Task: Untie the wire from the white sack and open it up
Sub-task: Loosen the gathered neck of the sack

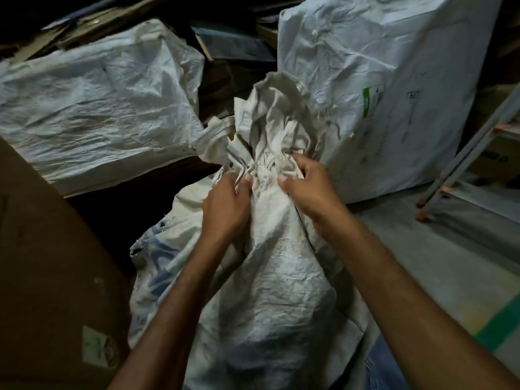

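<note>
White sack (pixel 275 277): woven, creased, faint blue print low on its left side. Stands in the middle of the view, directly below the camera, on the grey floor (pixel 422 263). Neck (pixel 264 167) bunched tight; loose mouth cloth above it flares up and back.

Wire (pixel 253 166): only thin pale strands across the bunched neck, too fine to trace among the folds.

Left hand (pixel 225 209): at the left of the neck, fingers curled, thumb and fingertips pinching the gathered cloth at the strands.

Right hand (pixel 306 187): at the right of the neck, fingers curled over the gathered cloth, thumb pressed to its near side. Just beside the left hand, not touching it, both clamped on the neck.

Second sack (pixel 98 94): white, lies slumped to the left and behind.

Tall sack (pixel 380 80): white, green mark on its side, stands just behind and to the right, touching the flared mouth cloth.

Cardboard box (pixel 42 249): brown, lower left, paper label near its bottom edge.

Metal frame (pixel 464 153): grey legs with orange feet, leaning at the far right.

Green stripe (pixel 501 327): on the floor, lower right.

Blue denim (pixel 380 361): bottom edge, right of the white sack.
</note>
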